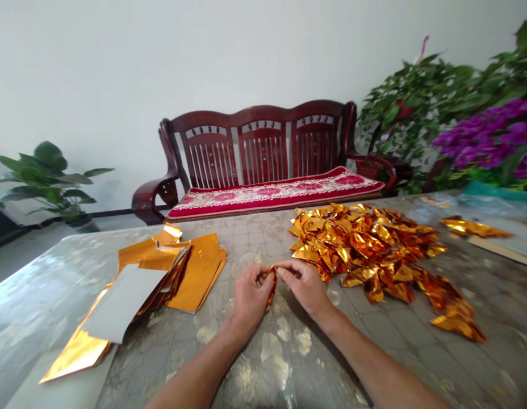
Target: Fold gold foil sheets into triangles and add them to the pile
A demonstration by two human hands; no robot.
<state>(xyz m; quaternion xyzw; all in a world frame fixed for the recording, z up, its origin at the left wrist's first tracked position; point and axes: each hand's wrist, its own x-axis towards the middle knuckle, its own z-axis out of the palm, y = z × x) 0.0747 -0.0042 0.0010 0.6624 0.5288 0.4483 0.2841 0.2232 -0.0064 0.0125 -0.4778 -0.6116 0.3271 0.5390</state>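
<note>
Between my two hands, over the middle of the table, is a piece of gold foil paper (pixel 271 291), folded narrow and mostly covered by fingers. My left hand (pixel 251 292) is closed on its side, thumb and fingers pinched. The thumb and forefinger of my right hand (pixel 305 284) pinch its upper end. To the right lies a big heap of folded gold foil pieces (pixel 357 238), close to my right hand. Off to the left, flat gold foil sheets (pixel 197 272) are stacked loosely, with a pale sheet (pixel 122 298) lying back side up among them.
A patterned tabletop (pixel 229 363) spreads beneath everything. One folded piece (pixel 476 228) sits apart at the right, near clear plastic wrapping (pixel 502 209). Behind the table stand a dark wooden bench (pixel 263 142), a potted plant (pixel 54 182) and purple flowers (pixel 489 136).
</note>
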